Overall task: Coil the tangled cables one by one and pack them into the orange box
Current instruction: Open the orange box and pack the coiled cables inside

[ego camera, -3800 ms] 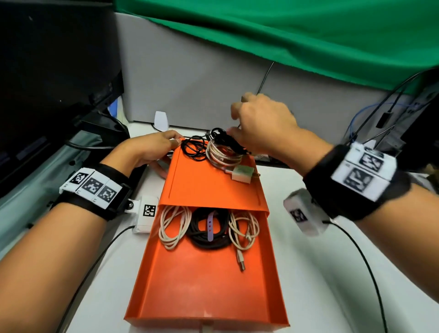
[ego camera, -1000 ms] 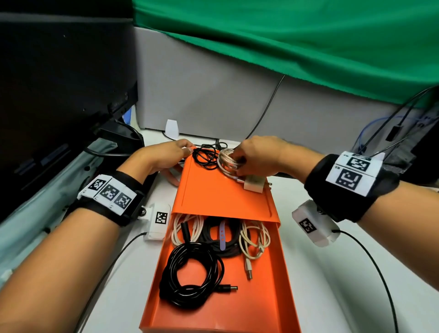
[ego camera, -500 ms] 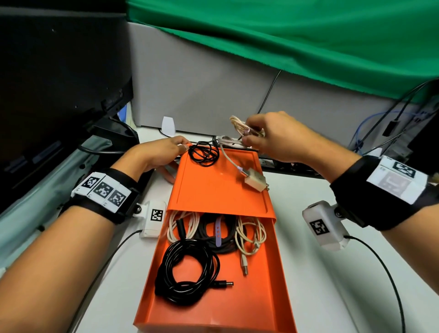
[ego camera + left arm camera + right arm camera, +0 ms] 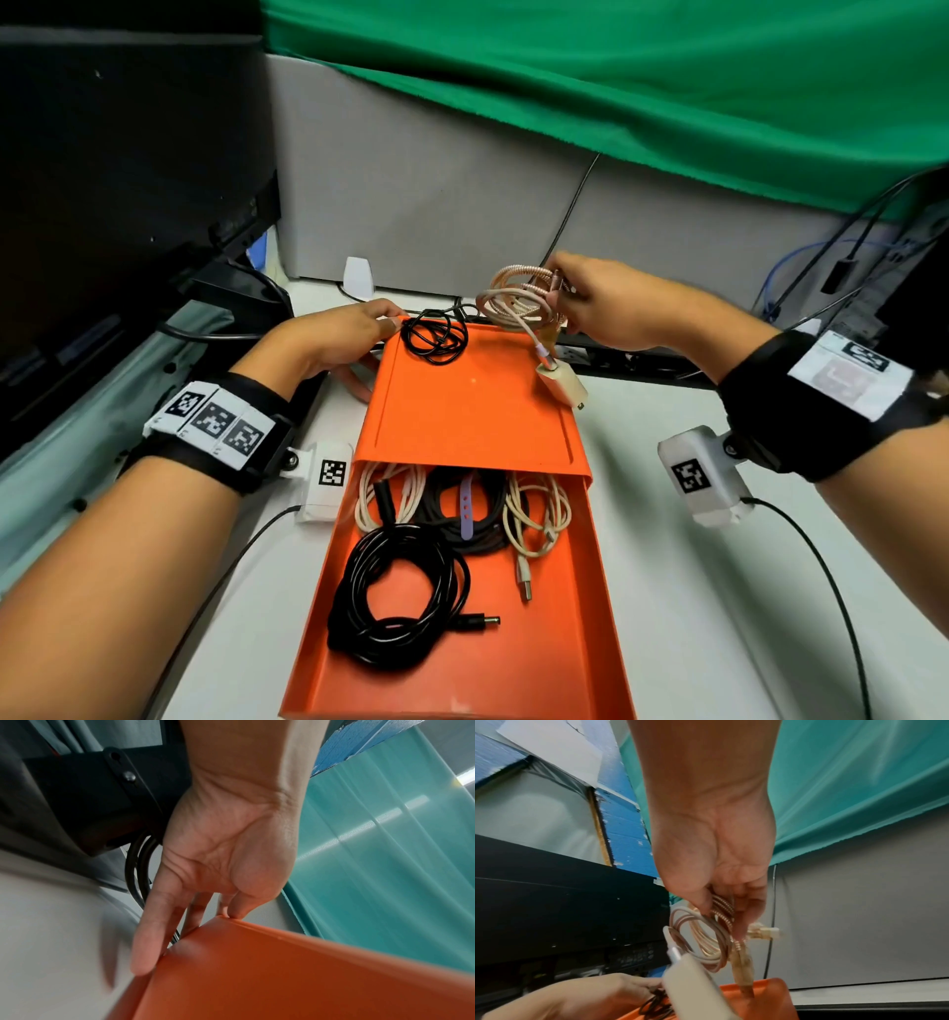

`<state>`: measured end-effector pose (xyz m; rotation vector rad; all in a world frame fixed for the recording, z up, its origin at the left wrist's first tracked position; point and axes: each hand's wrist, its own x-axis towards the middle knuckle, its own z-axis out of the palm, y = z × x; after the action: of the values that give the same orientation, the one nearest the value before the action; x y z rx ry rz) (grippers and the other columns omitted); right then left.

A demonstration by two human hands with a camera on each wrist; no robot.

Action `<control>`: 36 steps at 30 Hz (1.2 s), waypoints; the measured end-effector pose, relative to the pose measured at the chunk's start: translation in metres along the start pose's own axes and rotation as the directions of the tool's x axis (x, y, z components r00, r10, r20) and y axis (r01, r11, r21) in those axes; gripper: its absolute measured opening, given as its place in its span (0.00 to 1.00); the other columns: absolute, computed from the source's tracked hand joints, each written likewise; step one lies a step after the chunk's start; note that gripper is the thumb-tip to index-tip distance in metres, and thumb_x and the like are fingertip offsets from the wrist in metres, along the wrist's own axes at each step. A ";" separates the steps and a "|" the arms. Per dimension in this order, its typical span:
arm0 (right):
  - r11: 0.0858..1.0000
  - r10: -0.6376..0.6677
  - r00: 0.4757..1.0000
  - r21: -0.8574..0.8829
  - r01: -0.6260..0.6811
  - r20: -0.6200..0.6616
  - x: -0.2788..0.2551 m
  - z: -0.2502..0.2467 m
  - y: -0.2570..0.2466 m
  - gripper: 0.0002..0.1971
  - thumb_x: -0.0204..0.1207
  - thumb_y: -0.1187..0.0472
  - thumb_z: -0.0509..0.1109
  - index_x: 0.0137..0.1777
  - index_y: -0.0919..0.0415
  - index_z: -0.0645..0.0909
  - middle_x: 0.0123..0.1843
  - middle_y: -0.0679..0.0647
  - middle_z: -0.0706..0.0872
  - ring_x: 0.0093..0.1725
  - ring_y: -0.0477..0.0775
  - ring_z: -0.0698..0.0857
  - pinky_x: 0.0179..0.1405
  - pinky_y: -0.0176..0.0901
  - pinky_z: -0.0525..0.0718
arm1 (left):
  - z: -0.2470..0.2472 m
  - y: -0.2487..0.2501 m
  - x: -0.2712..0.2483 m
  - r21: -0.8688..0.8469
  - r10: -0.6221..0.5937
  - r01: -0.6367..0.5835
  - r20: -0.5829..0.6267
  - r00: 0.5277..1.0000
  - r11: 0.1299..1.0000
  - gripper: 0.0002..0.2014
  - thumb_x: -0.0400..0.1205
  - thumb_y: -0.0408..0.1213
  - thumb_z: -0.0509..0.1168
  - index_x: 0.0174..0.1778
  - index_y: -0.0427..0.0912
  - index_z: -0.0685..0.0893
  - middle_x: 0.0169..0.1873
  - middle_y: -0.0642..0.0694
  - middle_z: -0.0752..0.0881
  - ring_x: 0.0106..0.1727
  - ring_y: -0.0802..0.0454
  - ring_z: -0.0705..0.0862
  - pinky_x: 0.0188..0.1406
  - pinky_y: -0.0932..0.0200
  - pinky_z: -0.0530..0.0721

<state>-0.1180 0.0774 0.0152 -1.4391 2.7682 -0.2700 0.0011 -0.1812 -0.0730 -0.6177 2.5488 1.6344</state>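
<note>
Orange box (image 4: 580, 606): a long, shallow tray of smooth, hard plastic lying on the white table (image 4: 719, 591), its flat sliding lid (image 4: 472, 406) drawn back over the far half – the near half is open
Progress: well along, by my reading; four coiled cables already lie inside, two bundles are not yet packed
Black coil (image 4: 400, 601): the largest bundle, glossy round cord in loose loops with a barrel plug, alone in the near part of the tray
Dark coil with a lilac strap (image 4: 464, 506): matte, tightly bound, at the lid's edge between two cream coils
Cream coils (image 4: 536, 511): thin, soft-looking loops, one either side of the dark one; a USB plug trails from the right one
Right hand (image 4: 611, 303): fingers and thumb pinch the rose-gold cable (image 4: 513, 303) – a braided, metallic-looking coil raised above the lid's far end, its beige charger block (image 4: 562, 384) hanging down onto the lid
Left hand (image 4: 339, 334): fingers fairly straight, fingertips (image 4: 239, 908) pressed on the lid's far left corner, steadying it, holding nothing
Small black cable (image 4: 434, 336): thin, tangled, on the lid's far end; likely the last to coil
</note>
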 end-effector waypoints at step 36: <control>0.950 -0.019 0.995 0.309 0.047 -0.094 0.018 -0.016 -0.012 0.16 0.87 0.50 0.67 0.41 0.59 0.82 0.33 0.52 0.85 0.22 0.45 0.79 0.25 0.38 0.79 | -0.022 0.035 -0.020 0.195 0.521 -0.503 -0.048 0.852 0.842 0.05 0.86 0.34 0.69 0.52 0.37 0.88 0.36 0.41 0.87 0.28 0.55 0.84 0.32 0.65 0.83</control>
<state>-0.1203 0.0582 0.0345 -1.4236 2.6126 -0.7527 0.0110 -0.1822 -0.0283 0.0162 3.0809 1.4900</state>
